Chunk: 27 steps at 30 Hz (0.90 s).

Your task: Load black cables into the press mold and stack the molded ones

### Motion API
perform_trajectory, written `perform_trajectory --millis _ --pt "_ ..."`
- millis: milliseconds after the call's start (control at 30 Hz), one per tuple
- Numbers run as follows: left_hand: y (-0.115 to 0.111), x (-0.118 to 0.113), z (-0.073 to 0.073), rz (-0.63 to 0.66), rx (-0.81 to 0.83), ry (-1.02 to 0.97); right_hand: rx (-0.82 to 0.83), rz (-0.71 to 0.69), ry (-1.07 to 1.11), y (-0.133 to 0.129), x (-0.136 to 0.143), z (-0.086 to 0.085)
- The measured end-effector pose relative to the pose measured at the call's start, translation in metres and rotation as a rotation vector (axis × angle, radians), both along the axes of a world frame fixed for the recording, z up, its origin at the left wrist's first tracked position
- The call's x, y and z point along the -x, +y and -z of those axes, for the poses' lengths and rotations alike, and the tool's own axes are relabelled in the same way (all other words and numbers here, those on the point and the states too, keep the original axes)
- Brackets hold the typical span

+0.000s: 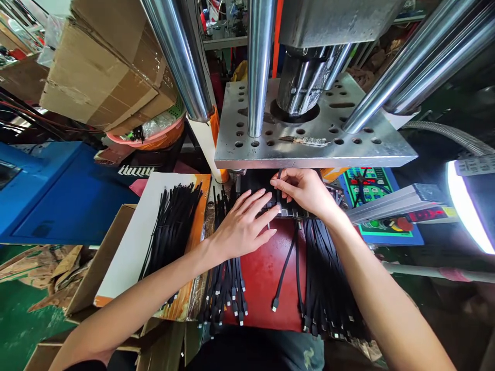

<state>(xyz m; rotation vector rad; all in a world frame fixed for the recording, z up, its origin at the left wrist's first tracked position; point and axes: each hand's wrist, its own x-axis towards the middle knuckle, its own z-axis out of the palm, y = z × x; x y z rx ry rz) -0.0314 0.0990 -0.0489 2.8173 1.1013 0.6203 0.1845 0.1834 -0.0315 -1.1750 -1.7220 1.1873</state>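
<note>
My left hand [242,226] lies flat with fingers spread, its fingertips touching the black mould block [288,210] under the press plate. My right hand [303,189] pinches a black cable end at that block. Two loose black cables [285,268] trail from the block across the red mat [263,278] toward me. A bundle of black cables [228,283] lies under my left wrist, and another thick bundle [328,273] lies under my right forearm.
A drilled steel press plate [309,129] with chrome columns [259,62] hangs just above my hands. More black cables [172,221] rest on a white board at left. A control panel [371,190] sits right, cardboard boxes [104,62] upper left, a bright lamp [467,206] far right.
</note>
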Motion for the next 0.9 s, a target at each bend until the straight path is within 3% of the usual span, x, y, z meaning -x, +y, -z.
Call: perform_trajectory --millis 267,433,567,667,800,900 --pt "-0.003 -0.005 0.001 -0.032 -0.027 0.019 -0.053 -0.009 -0.057 0.004 0.003 0.004" --pt "-0.016 -0.023 0.002 -0.166 -0.054 0.192 -0.172 0.174 -0.158 -0.019 -0.001 0.004" --pt "-0.022 -0.032 0.003 -0.200 -0.038 0.274 -0.486 0.119 -0.520 -0.065 -0.014 0.003" --pt "-0.015 -0.031 -0.002 -0.191 0.020 0.246 -0.570 0.067 -0.808 -0.080 -0.013 0.002" --pt "0.012 -0.027 -0.015 -0.208 0.103 0.175 -0.556 0.105 -1.069 -0.058 0.007 -0.002" --pt "0.040 -0.027 -0.023 -0.211 0.133 0.156 -0.501 0.141 -1.129 -0.030 0.020 -0.007"
